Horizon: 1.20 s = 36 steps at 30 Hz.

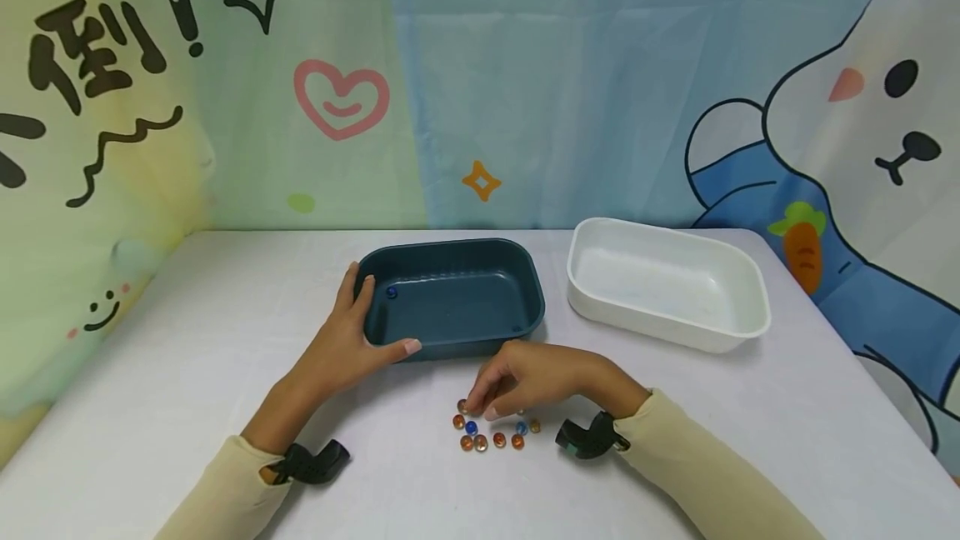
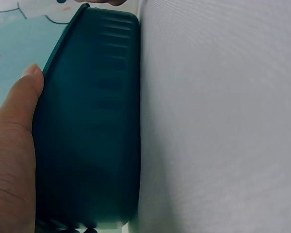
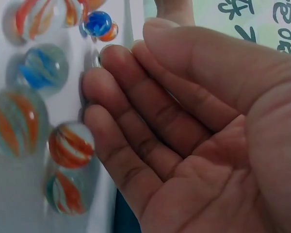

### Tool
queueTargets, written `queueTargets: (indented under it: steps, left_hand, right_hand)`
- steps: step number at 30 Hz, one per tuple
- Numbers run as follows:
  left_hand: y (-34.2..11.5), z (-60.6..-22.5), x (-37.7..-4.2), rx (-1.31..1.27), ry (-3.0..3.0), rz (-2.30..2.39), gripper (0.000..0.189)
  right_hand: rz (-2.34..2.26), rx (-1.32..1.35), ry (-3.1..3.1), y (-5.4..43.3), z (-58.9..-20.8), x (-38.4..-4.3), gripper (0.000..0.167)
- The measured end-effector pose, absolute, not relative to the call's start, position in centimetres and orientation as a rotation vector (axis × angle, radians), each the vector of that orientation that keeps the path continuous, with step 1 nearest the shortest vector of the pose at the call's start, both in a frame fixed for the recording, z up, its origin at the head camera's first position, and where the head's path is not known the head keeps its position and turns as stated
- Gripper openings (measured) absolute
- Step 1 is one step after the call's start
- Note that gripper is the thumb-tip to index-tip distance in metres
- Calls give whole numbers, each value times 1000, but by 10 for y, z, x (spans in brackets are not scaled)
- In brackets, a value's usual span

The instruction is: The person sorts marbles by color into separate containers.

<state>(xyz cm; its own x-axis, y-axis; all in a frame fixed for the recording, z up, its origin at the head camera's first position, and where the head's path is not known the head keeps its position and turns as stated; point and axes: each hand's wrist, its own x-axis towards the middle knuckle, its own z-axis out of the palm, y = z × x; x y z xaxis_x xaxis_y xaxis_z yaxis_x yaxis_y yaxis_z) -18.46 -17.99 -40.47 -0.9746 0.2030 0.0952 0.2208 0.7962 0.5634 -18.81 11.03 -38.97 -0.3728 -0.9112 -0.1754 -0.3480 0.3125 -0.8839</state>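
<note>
My left hand (image 1: 341, 348) rests at the near left corner of a dark teal rectangular basin (image 1: 450, 350), fingers along its left rim and thumb on the near rim. The left wrist view shows the thumb (image 2: 19, 104) lying straight against the basin's edge. One dark blue marble (image 1: 392, 292) lies inside the basin. Over the loose glass marbles (image 1: 499, 440) on the table hovers my right hand (image 1: 528, 373), fingertips low among them. Seen from the right wrist, its fingers (image 3: 136, 102) bend loosely, with the thumb apart and nothing visible between them. Striped orange marbles (image 3: 72, 144) and a blue one (image 3: 44, 66) lie beside the fingertips.
A white rectangular basin (image 1: 660, 327) stands at the right rear of the white-covered table (image 1: 187, 407). Behind the table hangs a printed cloth backdrop (image 1: 555, 82). The teal basin stands just beyond the marbles.
</note>
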Motion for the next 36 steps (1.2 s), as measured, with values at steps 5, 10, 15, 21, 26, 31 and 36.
queueTargets:
  steps: [5,10,15,21,26,31,36]
  left_hand:
    - [-180,-405,-184,-347,-2945,-916,120]
    - [-180,-404,-184,-354,-2942,-922,119]
    - [-180,-403,-184,-362,-2939,-918,119]
    - [-179,-403,-184,-353,-2950,-915,119]
    - [-180,-403,-184,-344,-2958,-904,119]
    - [-180,-404,-184,-343,-2956,-899,120]
    - [-180,-404,-184,-345,-2955,-893,119]
  right_hand:
    - [-1012,-1126,1900,105,-391,-185,21]
    - [-991,-1145,1939,101,-391,-182,21]
    - [-982,-1145,1973,98,-391,-178,20]
    - [-983,-1183,1992,97,-393,-176,19]
    - [-972,-1193,2010,96,-393,-175,18]
    - [-974,-1198,2013,95,-394,-174,18]
    - [-978,-1217,2013,95,-395,-175,17]
